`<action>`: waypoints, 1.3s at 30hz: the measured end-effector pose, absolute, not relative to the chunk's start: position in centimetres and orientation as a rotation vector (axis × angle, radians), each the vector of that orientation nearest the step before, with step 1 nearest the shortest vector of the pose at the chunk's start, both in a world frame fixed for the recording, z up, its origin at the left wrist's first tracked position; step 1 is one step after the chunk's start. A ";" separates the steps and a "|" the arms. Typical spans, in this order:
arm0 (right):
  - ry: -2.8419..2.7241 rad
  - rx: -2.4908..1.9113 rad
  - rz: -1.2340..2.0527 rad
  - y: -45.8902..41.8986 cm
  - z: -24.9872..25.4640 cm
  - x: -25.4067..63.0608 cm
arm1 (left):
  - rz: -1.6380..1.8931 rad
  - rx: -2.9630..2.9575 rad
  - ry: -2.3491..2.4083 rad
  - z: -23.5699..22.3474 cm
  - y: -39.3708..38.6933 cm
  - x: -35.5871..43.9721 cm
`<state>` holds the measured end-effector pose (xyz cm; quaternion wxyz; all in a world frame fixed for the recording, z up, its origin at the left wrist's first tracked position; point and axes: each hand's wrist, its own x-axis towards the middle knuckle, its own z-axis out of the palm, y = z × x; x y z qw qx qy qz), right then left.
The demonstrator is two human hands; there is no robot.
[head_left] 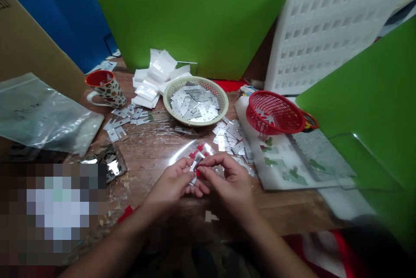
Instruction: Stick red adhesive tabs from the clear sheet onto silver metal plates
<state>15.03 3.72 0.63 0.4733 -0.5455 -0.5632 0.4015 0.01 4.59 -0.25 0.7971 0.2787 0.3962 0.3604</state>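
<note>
My left hand (pixel 178 178) grips a small silver metal plate (pixel 194 169) between thumb and fingers. Against that plate, my right hand (pixel 227 179) pinches a small red piece (pixel 198 171), perhaps film or a sticker; the fingertips partly cover it. Just beyond the hands lies a clear plastic sheet (pixel 182 150) bearing red cut-out shapes (pixel 197 150). A pale notched piece (pixel 211 216) rests on the wooden table in front of my right wrist. Beside my left forearm is a red scrap (pixel 126 213).
Silver plates fill a cream basket (pixel 224 111); more plates lie in a loose pile (pixel 230 136). A red basket (pixel 276 113) stands on a white foam slab (pixel 260 156) at right. Leftward are a patterned mug (pixel 112 93), a plastic bag (pixel 48 115) and white packets (pixel 156 76).
</note>
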 end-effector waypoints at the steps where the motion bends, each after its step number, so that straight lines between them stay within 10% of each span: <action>1: -1.400 -1.326 0.962 3.6 0.6 15.0 | 0.769 0.604 0.849 0.0 4.3 0.1; 39: -1.803 -1.323 0.256 3.2 1.0 15.2 | 0.862 0.657 0.945 0.4 3.1 1.5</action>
